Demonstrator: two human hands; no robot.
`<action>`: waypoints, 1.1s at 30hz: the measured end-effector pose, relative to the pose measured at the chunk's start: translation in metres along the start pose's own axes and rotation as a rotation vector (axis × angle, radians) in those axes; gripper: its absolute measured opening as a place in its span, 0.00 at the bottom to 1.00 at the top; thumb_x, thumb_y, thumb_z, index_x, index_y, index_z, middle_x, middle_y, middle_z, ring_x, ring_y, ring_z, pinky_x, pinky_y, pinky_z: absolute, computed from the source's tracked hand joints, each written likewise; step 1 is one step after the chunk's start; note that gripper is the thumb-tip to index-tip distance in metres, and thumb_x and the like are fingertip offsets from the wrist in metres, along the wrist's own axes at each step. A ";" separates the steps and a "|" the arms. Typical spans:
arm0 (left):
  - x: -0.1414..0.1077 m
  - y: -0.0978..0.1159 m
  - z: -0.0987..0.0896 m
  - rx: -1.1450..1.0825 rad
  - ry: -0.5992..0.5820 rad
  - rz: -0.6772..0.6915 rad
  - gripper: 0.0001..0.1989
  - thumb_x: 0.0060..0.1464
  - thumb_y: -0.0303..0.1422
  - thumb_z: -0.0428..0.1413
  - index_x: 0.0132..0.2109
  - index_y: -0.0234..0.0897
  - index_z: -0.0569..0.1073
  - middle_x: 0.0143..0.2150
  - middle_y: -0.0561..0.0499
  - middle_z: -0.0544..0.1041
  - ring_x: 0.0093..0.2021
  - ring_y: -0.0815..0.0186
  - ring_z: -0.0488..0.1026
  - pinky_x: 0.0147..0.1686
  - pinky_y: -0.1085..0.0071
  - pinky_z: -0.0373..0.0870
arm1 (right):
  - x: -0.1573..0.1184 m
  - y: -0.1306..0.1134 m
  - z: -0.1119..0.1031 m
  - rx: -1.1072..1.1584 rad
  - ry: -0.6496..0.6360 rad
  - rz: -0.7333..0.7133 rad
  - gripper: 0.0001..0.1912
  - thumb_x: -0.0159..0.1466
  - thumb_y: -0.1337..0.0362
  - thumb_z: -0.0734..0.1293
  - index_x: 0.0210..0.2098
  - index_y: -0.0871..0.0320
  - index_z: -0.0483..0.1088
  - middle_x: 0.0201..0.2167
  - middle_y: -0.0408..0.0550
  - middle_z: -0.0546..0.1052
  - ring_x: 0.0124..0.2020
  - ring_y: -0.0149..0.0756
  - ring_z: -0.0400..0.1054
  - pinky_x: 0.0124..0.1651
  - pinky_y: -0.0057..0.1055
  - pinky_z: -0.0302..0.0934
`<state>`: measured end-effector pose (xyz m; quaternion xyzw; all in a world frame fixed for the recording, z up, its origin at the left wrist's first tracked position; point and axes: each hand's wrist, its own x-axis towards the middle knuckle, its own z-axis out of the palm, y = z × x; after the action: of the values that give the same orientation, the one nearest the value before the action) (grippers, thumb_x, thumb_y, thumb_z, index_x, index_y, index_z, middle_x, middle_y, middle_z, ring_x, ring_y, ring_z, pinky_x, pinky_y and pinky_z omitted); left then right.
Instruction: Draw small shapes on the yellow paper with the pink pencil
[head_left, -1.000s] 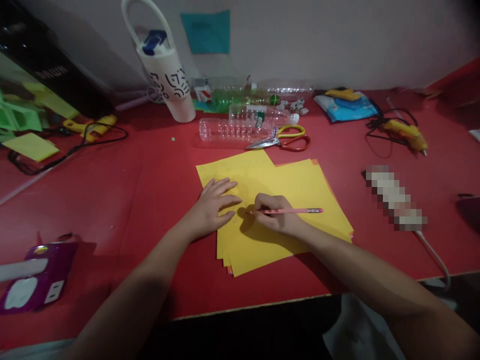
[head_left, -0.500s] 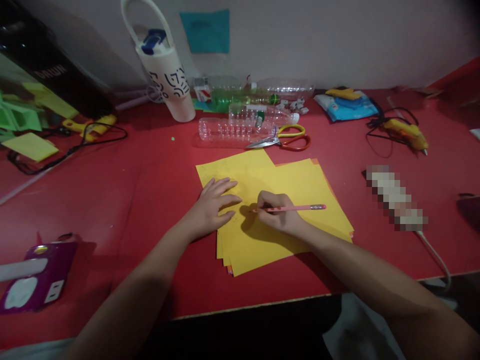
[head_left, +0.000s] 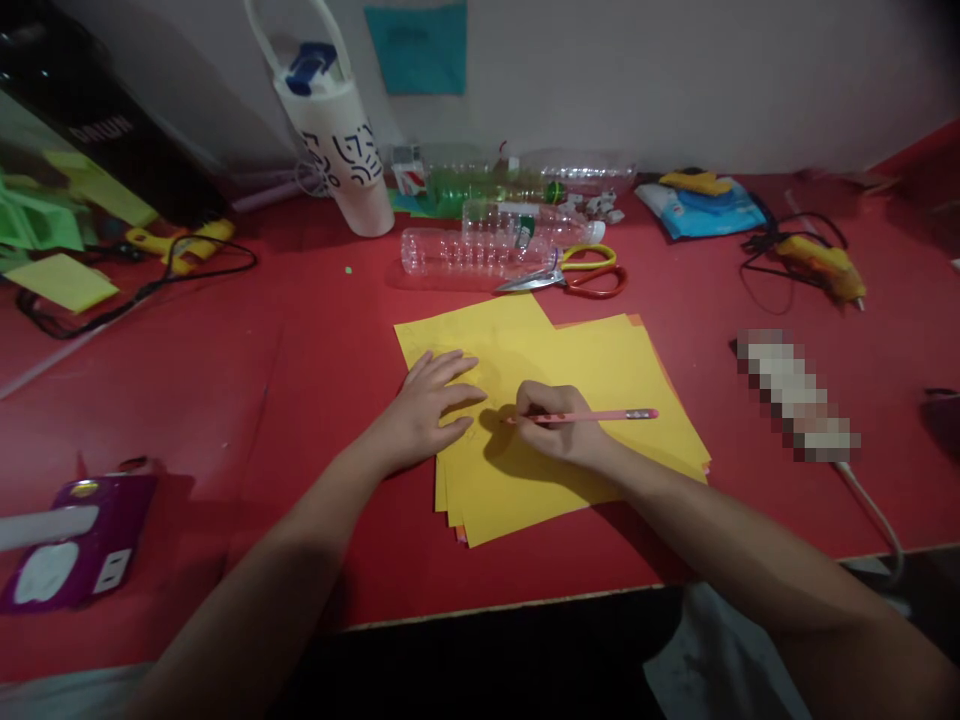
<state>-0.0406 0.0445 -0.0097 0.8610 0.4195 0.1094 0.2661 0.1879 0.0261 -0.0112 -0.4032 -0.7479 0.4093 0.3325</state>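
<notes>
A stack of yellow paper (head_left: 547,490) lies on the red table, with an orange sheet peeking out at its edges. My left hand (head_left: 431,410) rests flat on the left part of the paper, fingers spread. In my right hand (head_left: 562,430) is a pink pencil (head_left: 611,414), its tip pointing left at the sheet and its eraser end to the right. Faint pencil marks show near my left fingertips. Whether the tip touches the paper is hard to see in the shadow.
Beyond the paper lie scissors (head_left: 592,272) with yellow and red handles and several clear plastic bottles (head_left: 435,255). A white tumbler (head_left: 345,150) stands behind. Glue guns (head_left: 817,265) with cords lie at both sides. A purple case (head_left: 82,540) sits at left, a blurred-out object (head_left: 795,395) at right.
The view has shifted slightly, so everything appears a little displaced. Both hands keep nearly the same place on the paper, and the pencil stays in my right hand.
</notes>
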 end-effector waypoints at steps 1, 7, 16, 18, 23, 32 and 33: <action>0.000 0.000 0.000 -0.001 0.000 -0.001 0.14 0.60 0.32 0.57 0.53 0.42 0.77 0.69 0.45 0.63 0.72 0.51 0.53 0.70 0.41 0.41 | 0.000 0.001 0.000 -0.006 -0.008 -0.012 0.07 0.56 0.67 0.61 0.24 0.54 0.56 0.17 0.36 0.61 0.18 0.24 0.51 0.21 0.25 0.45; 0.001 0.000 0.000 -0.002 0.008 0.007 0.14 0.60 0.32 0.58 0.53 0.42 0.77 0.69 0.44 0.64 0.72 0.51 0.53 0.70 0.41 0.42 | -0.001 0.005 0.001 -0.040 -0.053 -0.075 0.07 0.57 0.67 0.60 0.25 0.54 0.56 0.17 0.35 0.61 0.18 0.25 0.53 0.22 0.25 0.47; 0.000 -0.001 0.002 0.003 0.028 0.014 0.14 0.60 0.32 0.57 0.52 0.43 0.77 0.69 0.46 0.64 0.72 0.53 0.54 0.70 0.42 0.42 | -0.001 0.001 0.001 -0.072 -0.126 -0.060 0.06 0.58 0.66 0.60 0.25 0.54 0.57 0.19 0.37 0.65 0.20 0.25 0.57 0.24 0.25 0.51; 0.000 -0.001 0.002 0.000 0.026 0.012 0.14 0.60 0.32 0.57 0.52 0.42 0.77 0.69 0.45 0.64 0.72 0.52 0.53 0.70 0.42 0.42 | -0.001 0.001 0.001 -0.076 -0.138 -0.052 0.06 0.57 0.66 0.60 0.25 0.54 0.58 0.20 0.37 0.66 0.21 0.26 0.58 0.25 0.25 0.52; 0.000 -0.002 0.002 -0.007 0.036 0.020 0.14 0.59 0.32 0.57 0.52 0.43 0.77 0.69 0.46 0.65 0.72 0.53 0.54 0.70 0.42 0.43 | -0.002 -0.002 0.001 -0.004 -0.077 -0.010 0.05 0.56 0.67 0.62 0.25 0.54 0.61 0.20 0.37 0.67 0.20 0.26 0.58 0.24 0.25 0.51; -0.003 -0.004 0.005 -0.111 0.172 0.086 0.14 0.61 0.30 0.53 0.52 0.41 0.74 0.62 0.47 0.73 0.65 0.58 0.66 0.70 0.45 0.48 | 0.009 0.016 -0.021 0.144 0.685 0.149 0.07 0.61 0.63 0.66 0.39 0.52 0.71 0.37 0.43 0.77 0.31 0.32 0.69 0.34 0.31 0.65; -0.004 -0.006 0.004 -0.129 0.242 0.076 0.14 0.61 0.29 0.51 0.52 0.41 0.74 0.61 0.47 0.74 0.63 0.59 0.68 0.69 0.46 0.51 | 0.009 0.017 -0.023 0.145 0.675 0.146 0.07 0.63 0.61 0.64 0.41 0.52 0.71 0.37 0.44 0.78 0.31 0.33 0.70 0.36 0.33 0.67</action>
<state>-0.0451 0.0428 -0.0163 0.8379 0.4076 0.2492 0.2638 0.2084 0.0472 -0.0144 -0.5433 -0.5340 0.3276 0.5588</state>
